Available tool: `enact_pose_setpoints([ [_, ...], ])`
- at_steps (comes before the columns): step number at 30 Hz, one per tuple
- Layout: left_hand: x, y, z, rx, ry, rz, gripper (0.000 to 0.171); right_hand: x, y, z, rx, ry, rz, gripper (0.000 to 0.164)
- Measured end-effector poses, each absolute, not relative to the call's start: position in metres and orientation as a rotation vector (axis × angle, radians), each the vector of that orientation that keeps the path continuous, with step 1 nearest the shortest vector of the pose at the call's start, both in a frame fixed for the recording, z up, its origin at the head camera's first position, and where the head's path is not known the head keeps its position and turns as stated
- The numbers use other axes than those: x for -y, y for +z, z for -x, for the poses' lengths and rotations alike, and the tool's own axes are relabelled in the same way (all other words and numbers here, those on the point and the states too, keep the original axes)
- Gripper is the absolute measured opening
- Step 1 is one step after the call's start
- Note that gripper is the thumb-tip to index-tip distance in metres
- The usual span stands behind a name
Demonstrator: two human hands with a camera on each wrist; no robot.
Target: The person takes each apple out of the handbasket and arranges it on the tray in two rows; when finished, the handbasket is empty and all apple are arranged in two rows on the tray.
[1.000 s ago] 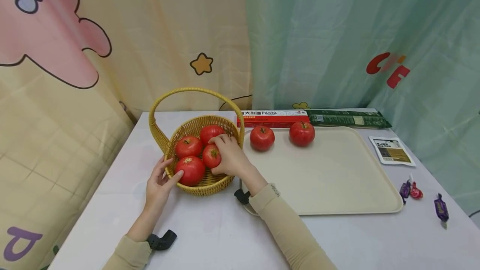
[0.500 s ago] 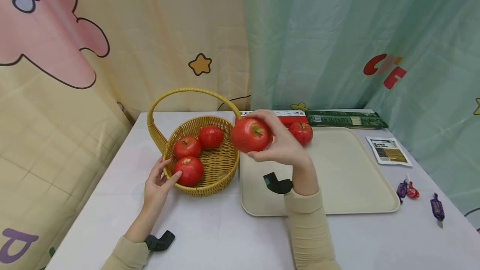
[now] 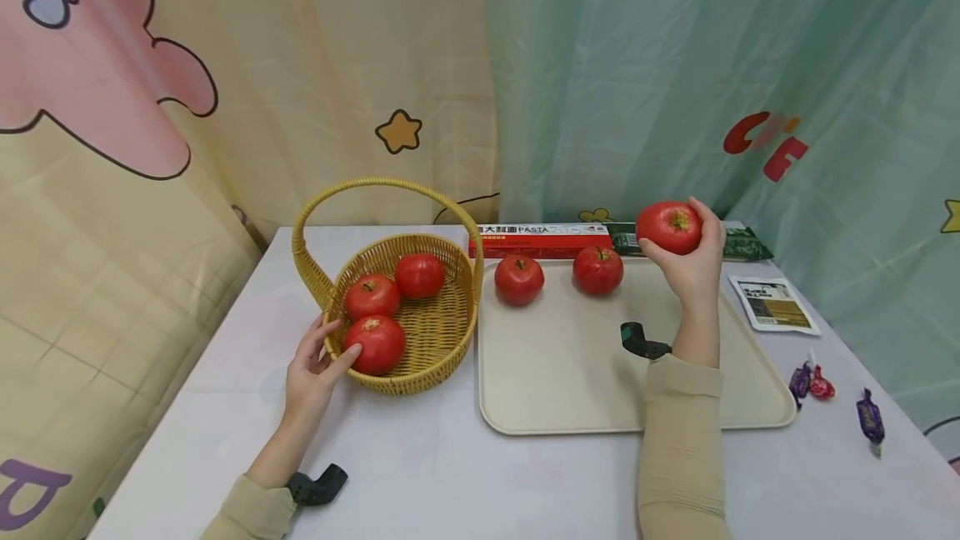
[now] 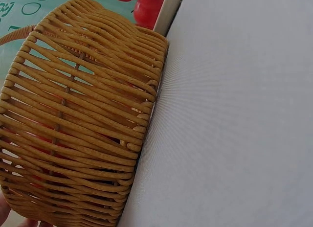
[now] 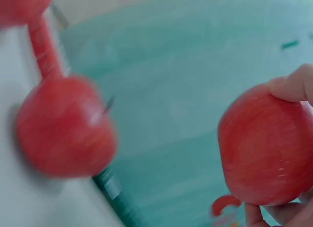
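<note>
My right hand (image 3: 693, 252) holds a red apple (image 3: 669, 227) in the air above the far right part of the beige tray (image 3: 555, 407). In the right wrist view, thumb and fingers close around that apple (image 5: 266, 148). On the tray's far left side rest two more apples, one (image 3: 519, 279) at the corner and another (image 3: 597, 271) beside it. The yellow wicker basket (image 3: 438, 369) stands left of the tray with three apples inside. My left hand (image 3: 311, 373) grips its near left rim, thumb over the edge by the nearest apple (image 3: 377, 345). The left wrist view shows mostly woven wall (image 4: 78, 124).
A red pasta box (image 3: 543, 242) and a green packet (image 3: 742, 244) lie behind the tray. To its right are a white-and-brown sachet (image 3: 775, 305) and several wrapped candies, one purple (image 3: 871, 419). The basket's tall handle (image 3: 386, 182) arches upward. A curtain hangs behind the table.
My right hand has lifted an apple out of the basket and carried it right, across to above the tray's far right. The left hand has stayed on the basket rim.
</note>
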State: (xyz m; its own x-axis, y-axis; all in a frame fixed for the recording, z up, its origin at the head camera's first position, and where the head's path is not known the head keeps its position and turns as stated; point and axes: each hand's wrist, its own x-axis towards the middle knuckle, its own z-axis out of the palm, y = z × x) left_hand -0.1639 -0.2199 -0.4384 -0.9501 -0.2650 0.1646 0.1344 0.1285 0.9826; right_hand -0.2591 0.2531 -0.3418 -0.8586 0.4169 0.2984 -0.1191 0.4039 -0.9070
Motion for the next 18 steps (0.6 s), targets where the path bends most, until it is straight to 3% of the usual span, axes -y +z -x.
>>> enact_pose_setpoints([
  [7, 0.219, -0.438, 0.163, 2.109, -1.912, -0.127, 0.051, -0.277, -0.391, 0.285, 2.211, 1.518, 0.555, 0.083],
  [18, 0.221, -0.441, 0.166, 2.145, -1.865, -0.140, 0.050, -0.281, -0.421, 0.293, 2.384, 1.449, 0.583, 0.084],
])
